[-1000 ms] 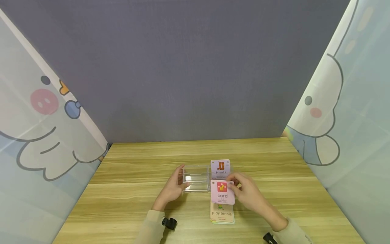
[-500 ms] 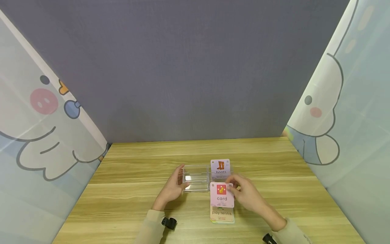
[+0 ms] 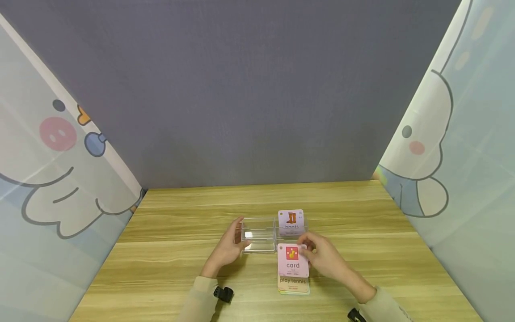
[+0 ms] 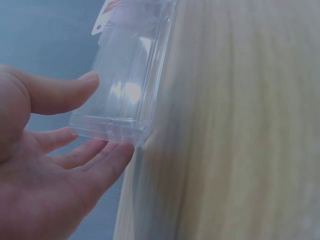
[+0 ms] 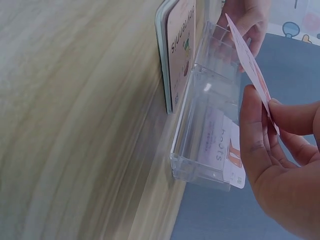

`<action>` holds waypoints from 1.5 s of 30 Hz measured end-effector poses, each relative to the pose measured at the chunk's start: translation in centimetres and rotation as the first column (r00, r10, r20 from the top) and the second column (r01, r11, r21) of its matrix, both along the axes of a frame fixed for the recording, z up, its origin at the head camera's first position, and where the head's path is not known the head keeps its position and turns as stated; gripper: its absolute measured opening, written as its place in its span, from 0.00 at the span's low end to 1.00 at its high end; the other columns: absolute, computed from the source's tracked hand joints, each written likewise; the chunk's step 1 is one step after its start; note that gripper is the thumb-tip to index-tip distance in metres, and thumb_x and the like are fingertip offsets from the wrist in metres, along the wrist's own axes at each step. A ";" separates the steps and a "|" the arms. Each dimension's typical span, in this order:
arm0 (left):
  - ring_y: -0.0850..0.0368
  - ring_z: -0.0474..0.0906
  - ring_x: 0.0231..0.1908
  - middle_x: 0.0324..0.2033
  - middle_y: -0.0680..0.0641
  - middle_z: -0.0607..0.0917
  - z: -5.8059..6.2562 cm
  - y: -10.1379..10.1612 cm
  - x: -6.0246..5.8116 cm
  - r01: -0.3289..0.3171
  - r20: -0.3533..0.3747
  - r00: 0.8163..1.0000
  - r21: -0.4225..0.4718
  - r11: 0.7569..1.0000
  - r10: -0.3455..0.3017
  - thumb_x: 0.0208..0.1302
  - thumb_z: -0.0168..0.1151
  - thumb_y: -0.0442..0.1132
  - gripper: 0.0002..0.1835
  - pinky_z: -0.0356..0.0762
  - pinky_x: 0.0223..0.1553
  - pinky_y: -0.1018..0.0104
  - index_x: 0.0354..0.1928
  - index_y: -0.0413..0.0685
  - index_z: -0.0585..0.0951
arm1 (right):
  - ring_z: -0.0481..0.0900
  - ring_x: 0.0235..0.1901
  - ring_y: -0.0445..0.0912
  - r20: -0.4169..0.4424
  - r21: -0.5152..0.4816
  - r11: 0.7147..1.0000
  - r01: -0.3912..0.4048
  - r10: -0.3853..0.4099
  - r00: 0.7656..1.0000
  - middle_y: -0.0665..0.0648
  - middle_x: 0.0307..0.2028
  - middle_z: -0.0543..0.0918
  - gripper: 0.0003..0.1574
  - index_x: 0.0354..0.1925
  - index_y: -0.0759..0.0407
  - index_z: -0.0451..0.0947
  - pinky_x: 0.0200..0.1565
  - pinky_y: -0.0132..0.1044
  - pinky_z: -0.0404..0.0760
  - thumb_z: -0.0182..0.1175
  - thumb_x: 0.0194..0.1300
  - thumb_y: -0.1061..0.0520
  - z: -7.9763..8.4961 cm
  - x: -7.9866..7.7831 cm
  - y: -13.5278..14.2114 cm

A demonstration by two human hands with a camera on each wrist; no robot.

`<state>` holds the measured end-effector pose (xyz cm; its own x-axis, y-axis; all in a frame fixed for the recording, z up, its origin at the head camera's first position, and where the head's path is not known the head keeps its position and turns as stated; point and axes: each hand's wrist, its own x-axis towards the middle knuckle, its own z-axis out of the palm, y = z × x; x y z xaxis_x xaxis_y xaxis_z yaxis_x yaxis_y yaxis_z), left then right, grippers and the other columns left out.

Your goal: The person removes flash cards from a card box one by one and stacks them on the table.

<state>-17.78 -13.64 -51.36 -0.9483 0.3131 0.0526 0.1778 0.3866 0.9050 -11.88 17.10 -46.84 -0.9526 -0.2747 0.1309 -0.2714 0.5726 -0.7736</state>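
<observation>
My left hand (image 3: 226, 250) holds the left end of a clear plastic box with two compartments (image 3: 259, 252), thumb on the near side and fingers round the end. In the left wrist view the fingertips (image 4: 117, 152) meet the box's end wall. My right hand (image 3: 327, 258) pinches a pink flashcard (image 3: 293, 266) marked "card" by its upper right corner. This flashcard is tilted above a stack of flashcards (image 3: 293, 287) topped by "play tennis", overlapping it in the head view. A "boots" flashcard (image 3: 291, 219) leans in the box's right compartment (image 5: 200, 172).
The wooden table (image 3: 181, 210) ends at a dark grey panel (image 3: 257, 112) behind. Cartoon-printed curtains (image 3: 60, 179) flank it on both sides. The flashcard stack lies just in front of the box's right half.
The right hand has brought the "card" flashcard slightly down toward me, so it covers more of the "play tennis" card. The left hand and the box have stayed put.
</observation>
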 end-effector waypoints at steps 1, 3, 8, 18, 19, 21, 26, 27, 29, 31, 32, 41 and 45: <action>0.27 0.63 0.68 0.69 0.28 0.65 0.0 0.0 0.0 0.000 -0.001 1.000 -0.001 1.000 0.000 0.70 0.63 0.31 0.41 0.65 0.68 0.35 0.79 0.40 0.53 | 0.75 0.33 0.42 0.006 -0.003 1.000 -0.003 0.003 1.000 0.47 0.32 0.78 0.14 0.41 0.53 0.79 0.31 0.32 0.81 0.66 0.62 0.69 0.0 0.0 0.0; 0.28 0.64 0.68 0.69 0.29 0.65 0.0 -0.1 0.0 -0.003 0.001 1.000 -0.004 1.000 0.003 0.70 0.63 0.31 0.41 0.65 0.68 0.36 0.79 0.40 0.53 | 0.75 0.32 0.42 0.010 -0.007 1.000 -0.011 0.011 1.000 0.47 0.32 0.78 0.13 0.40 0.53 0.79 0.30 0.32 0.81 0.66 0.62 0.69 -0.1 0.0 -0.1; 0.29 0.63 0.69 0.70 0.29 0.64 0.1 -0.2 0.1 0.000 0.007 1.000 -0.009 1.000 0.000 0.71 0.63 0.31 0.42 0.65 0.68 0.36 0.80 0.41 0.52 | 0.75 0.32 0.41 0.002 -0.005 0.999 -0.034 0.034 0.999 0.47 0.31 0.78 0.14 0.40 0.54 0.79 0.29 0.32 0.80 0.66 0.62 0.70 -0.3 -0.1 -0.1; 0.29 0.61 0.70 0.71 0.30 0.64 0.2 -0.1 0.0 0.003 0.013 1.000 -0.002 1.000 -0.003 0.71 0.63 0.30 0.42 0.63 0.69 0.37 0.80 0.41 0.52 | 0.75 0.29 0.41 0.040 -0.021 0.998 -0.054 0.054 0.998 0.49 0.30 0.78 0.13 0.41 0.57 0.79 0.26 0.32 0.80 0.65 0.62 0.71 -1.0 -0.2 -0.1; 0.29 0.61 0.70 0.71 0.30 0.64 0.2 -0.1 0.0 0.003 0.012 1.000 -0.003 1.000 -0.003 0.71 0.63 0.30 0.42 0.63 0.69 0.37 0.80 0.41 0.52 | 0.74 0.29 0.40 0.037 -0.014 0.999 -0.051 0.051 0.998 0.48 0.31 0.78 0.13 0.40 0.57 0.79 0.27 0.32 0.80 0.65 0.62 0.71 -1.0 -0.2 -0.1; 0.29 0.62 0.70 0.70 0.30 0.64 0.1 -0.1 0.0 0.004 0.010 1.000 -0.005 1.000 -0.003 0.71 0.63 0.31 0.42 0.64 0.69 0.37 0.79 0.41 0.52 | 0.74 0.30 0.40 0.035 -0.008 0.999 -0.048 0.048 0.998 0.47 0.31 0.78 0.12 0.40 0.57 0.79 0.29 0.31 0.79 0.66 0.61 0.71 -1.2 -0.2 -0.1; 0.29 0.62 0.70 0.70 0.29 0.64 0.0 -0.1 0.0 0.007 0.009 1.000 -0.007 1.000 -0.007 0.71 0.63 0.31 0.42 0.64 0.69 0.37 0.80 0.41 0.52 | 0.74 0.29 0.39 0.046 0.007 0.999 -0.048 0.047 0.998 0.47 0.31 0.78 0.12 0.41 0.57 0.80 0.29 0.31 0.79 0.66 0.61 0.70 -1.4 -0.1 -0.3; 0.29 0.62 0.70 0.70 0.29 0.64 0.0 -0.1 0.0 0.007 0.009 1.000 -0.006 1.000 -0.007 0.70 0.63 0.31 0.42 0.64 0.69 0.36 0.80 0.41 0.52 | 0.74 0.29 0.39 0.049 0.011 0.999 -0.049 0.048 0.998 0.47 0.31 0.78 0.12 0.41 0.57 0.80 0.29 0.31 0.79 0.66 0.61 0.70 -1.4 -0.1 -0.3; 0.30 0.62 0.70 0.70 0.29 0.64 -0.1 -0.1 0.0 0.006 0.007 1.000 -0.009 1.000 -0.006 0.70 0.63 0.31 0.42 0.64 0.68 0.36 0.80 0.41 0.52 | 0.74 0.28 0.39 0.054 0.013 0.999 -0.048 0.047 0.997 0.47 0.30 0.77 0.12 0.41 0.57 0.80 0.27 0.32 0.79 0.66 0.61 0.70 -1.4 0.0 -0.4; 0.30 0.62 0.69 0.70 0.29 0.64 -0.1 -0.1 0.0 0.005 0.005 1.000 -0.011 1.000 -0.005 0.71 0.63 0.31 0.42 0.64 0.68 0.36 0.79 0.41 0.52 | 0.73 0.27 0.39 0.056 0.023 0.999 -0.043 0.041 0.998 0.47 0.30 0.77 0.12 0.40 0.57 0.79 0.26 0.32 0.79 0.66 0.61 0.70 -1.4 0.0 -0.5; 0.29 0.62 0.69 0.70 0.29 0.64 -0.1 -0.1 0.0 0.005 0.004 1.000 -0.012 1.000 -0.005 0.71 0.63 0.31 0.42 0.64 0.68 0.35 0.79 0.41 0.52 | 0.73 0.27 0.39 0.055 0.026 0.999 -0.041 0.039 0.998 0.47 0.29 0.76 0.12 0.40 0.57 0.79 0.26 0.32 0.78 0.66 0.61 0.70 -1.4 0.0 -0.5; 0.30 0.63 0.69 0.70 0.29 0.65 -0.1 -0.1 0.0 0.007 -0.006 1.000 -0.018 1.000 -0.007 0.70 0.63 0.31 0.42 0.65 0.68 0.35 0.79 0.40 0.52 | 0.71 0.30 0.37 -0.045 0.116 0.993 -0.028 0.034 0.998 0.46 0.30 0.75 0.14 0.38 0.56 0.79 0.31 0.30 0.76 0.69 0.58 0.71 -1.4 0.3 -0.6; 0.30 0.63 0.69 0.70 0.29 0.65 -0.1 -0.1 0.0 0.006 -0.008 1.000 -0.019 1.000 -0.006 0.70 0.63 0.31 0.42 0.65 0.67 0.35 0.79 0.40 0.52 | 0.70 0.29 0.37 -0.079 0.168 0.986 -0.017 0.031 0.996 0.44 0.29 0.73 0.13 0.38 0.55 0.80 0.30 0.30 0.74 0.70 0.58 0.69 -1.6 0.3 -0.7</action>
<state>-17.79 -13.73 -51.49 -0.9459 0.3199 0.0540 0.1872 0.4024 0.8961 -11.55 16.36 -48.39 -0.9336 -0.3217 0.1581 -0.3447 0.6848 -0.6420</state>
